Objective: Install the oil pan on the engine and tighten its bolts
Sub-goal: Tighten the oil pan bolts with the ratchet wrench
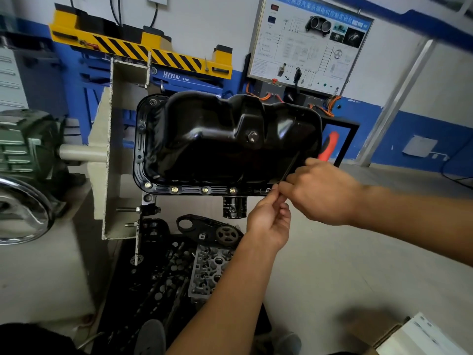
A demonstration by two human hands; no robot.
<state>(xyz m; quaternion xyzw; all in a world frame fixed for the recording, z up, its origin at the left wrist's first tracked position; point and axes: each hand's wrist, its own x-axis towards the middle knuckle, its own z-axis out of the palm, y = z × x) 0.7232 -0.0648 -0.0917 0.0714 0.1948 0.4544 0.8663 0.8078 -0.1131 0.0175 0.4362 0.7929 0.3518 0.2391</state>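
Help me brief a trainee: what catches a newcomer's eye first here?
The black oil pan fills the centre, with a row of brass-coloured bolts along its lower rim. At its lower right corner both hands meet: the right hand grips an orange-handled tool, the left hand below it. A yellow-and-black striped beam sits top left.

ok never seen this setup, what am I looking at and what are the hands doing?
There is one picture, taken from a camera worn on the person's head and looking down at their own bare hands; there is no robot. The black oil pan sits on the engine, which is mostly hidden behind it, on a beige stand. Four bolts are already in its lower flange. The left hand pinches what looks like a fifth bolt. The right hand grips an orange-handled tool. An oil filter hangs below, and a cylinder head lies among loose parts.
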